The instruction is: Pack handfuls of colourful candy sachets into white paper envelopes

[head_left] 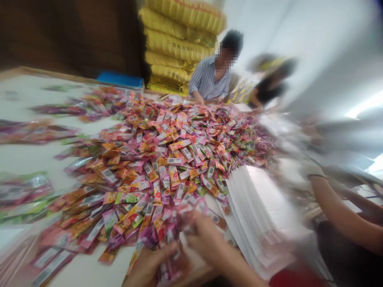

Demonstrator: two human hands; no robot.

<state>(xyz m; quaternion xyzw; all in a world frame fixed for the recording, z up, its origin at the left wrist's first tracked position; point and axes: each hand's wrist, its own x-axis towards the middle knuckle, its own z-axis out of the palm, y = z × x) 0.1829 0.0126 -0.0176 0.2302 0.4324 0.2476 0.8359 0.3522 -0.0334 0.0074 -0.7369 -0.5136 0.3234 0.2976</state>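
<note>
At the bottom of the view my left hand point(154, 263) is closed around a bunch of small printed snack packets point(170, 261), mostly pink and purple. My right hand point(206, 239) is curled against the same bunch from the right, its fingers closed at the upper end. Motion blur smears the held packets, and my fingers partly cover them. Just below my right hand shows a whitish sheet or bag point(191, 251) that I cannot make out clearly. A large heap of similar packets point(170, 159), orange, pink, purple and green, spreads over the white table point(86, 269) beyond both hands.
Right of my hands lies a thick stack of white bags or sheets point(260, 203). Bundled packets point(24, 193) lie at left, near a blue box point(121, 79). A person in a striped shirt point(209, 77) works opposite; another person's arm point(344, 211) is at right. Yellow sacks point(179, 48) stand behind.
</note>
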